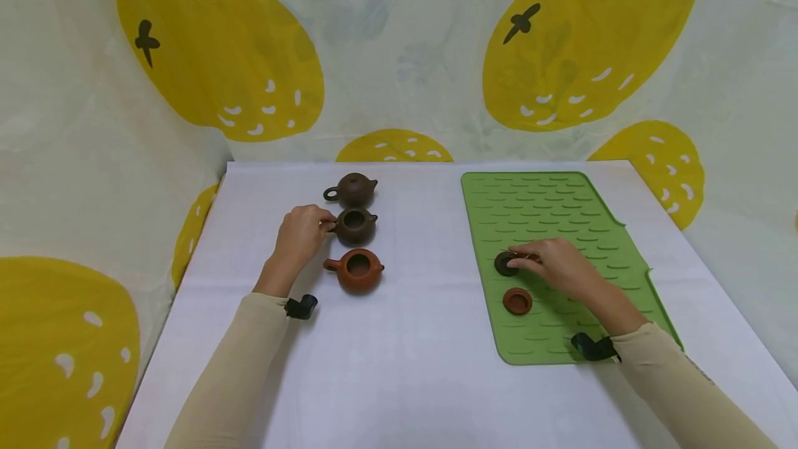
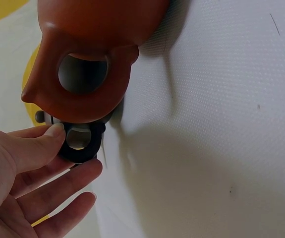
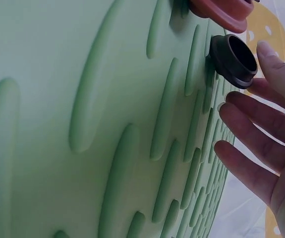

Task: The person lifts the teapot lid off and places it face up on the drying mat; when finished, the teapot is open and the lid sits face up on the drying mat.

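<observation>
My left hand (image 1: 302, 235) pinches the ring handle of a lidless dark brown teapot (image 1: 354, 235) between thumb and fingers. In the left wrist view that dark handle (image 2: 78, 156) shows behind the orange-brown teapot (image 2: 95, 25), which is lidless too. Over on the green mat (image 1: 536, 206), my right hand (image 1: 555, 265) is at a small dark teapot lid (image 1: 501, 265). The right wrist view shows this lid (image 3: 224, 57) inner side up on the mat, a finger against its edge and the thumb slightly apart. An orange-brown lid (image 1: 517, 302) lies nearer, also inner side up.
Behind the held teapot stands another dark brown teapot (image 1: 357, 191) with its lid on. The three teapots form a column on the left of the white-covered table (image 1: 411, 366). A patterned curtain (image 1: 399, 54) closes off the back and sides.
</observation>
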`<state>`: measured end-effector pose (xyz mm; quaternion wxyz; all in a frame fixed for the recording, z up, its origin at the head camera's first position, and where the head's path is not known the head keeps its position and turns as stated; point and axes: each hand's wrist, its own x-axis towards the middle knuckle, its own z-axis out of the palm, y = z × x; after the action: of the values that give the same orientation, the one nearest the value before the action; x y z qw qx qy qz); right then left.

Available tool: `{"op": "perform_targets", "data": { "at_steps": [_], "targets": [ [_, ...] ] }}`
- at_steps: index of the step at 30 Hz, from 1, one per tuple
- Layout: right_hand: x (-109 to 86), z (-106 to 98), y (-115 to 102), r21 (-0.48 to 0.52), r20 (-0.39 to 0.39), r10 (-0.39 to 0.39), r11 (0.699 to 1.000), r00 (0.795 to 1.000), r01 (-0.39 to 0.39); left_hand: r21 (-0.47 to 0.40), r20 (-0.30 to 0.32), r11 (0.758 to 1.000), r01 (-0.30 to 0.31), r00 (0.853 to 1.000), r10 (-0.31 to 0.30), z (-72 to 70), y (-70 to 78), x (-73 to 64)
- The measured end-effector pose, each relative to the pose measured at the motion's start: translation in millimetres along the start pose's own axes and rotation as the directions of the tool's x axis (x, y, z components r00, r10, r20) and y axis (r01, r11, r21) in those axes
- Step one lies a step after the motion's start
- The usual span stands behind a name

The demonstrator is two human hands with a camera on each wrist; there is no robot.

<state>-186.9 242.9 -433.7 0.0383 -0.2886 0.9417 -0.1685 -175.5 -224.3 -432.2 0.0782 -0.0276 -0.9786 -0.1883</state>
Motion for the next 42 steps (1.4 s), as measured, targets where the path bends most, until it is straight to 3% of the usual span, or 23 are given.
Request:
{"op": "perform_targets", "data": {
  "at_steps": [11, 22, 27, 33, 37, 42],
  "targets": [
    [-1.0, -2.4, 1.6, -0.007, -0.008, 0.014, 1.0, 1.0, -0.014, 0.004, -0.001, 1.0, -0.019, 1.0, 0.019, 0.4, 0.6, 0.1],
    [9.5, -12.0, -7.2, -0.079, -0.006, 0.017, 0.997, 1.0, -0.017, 0.083, 0.099, 0.996, 0.017, 0.995, -0.025, -8.6, 4.1, -2.2],
    [26.9, -18.9, -19.5, -0.104, -0.016, -0.055, 0.993, 0.998, 0.053, 0.095, 0.153, 0.995, 0.015, 0.988, -0.029, -13.8, 4.6, -0.1],
    [57.2, -24.1, -42.5, -0.154, -0.012, -0.197, 0.969, 0.98, 0.193, 0.095, 0.199, 0.995, 0.018, 0.979, -0.037, -19.7, 4.0, 1.4],
    [79.3, -26.1, -62.9, -0.155, -0.004, -0.248, 0.957, 0.969, 0.244, 0.096, 0.176, 0.995, 0.026, 0.983, -0.042, -24.7, 4.7, 5.9],
    [109.3, -24.5, -85.8, -0.166, 0.023, -0.299, 0.94, 0.954, 0.299, 0.084, 0.099, 0.996, 0.044, 0.994, -0.053, -31.1, 8.7, 13.7]
  ]
}}
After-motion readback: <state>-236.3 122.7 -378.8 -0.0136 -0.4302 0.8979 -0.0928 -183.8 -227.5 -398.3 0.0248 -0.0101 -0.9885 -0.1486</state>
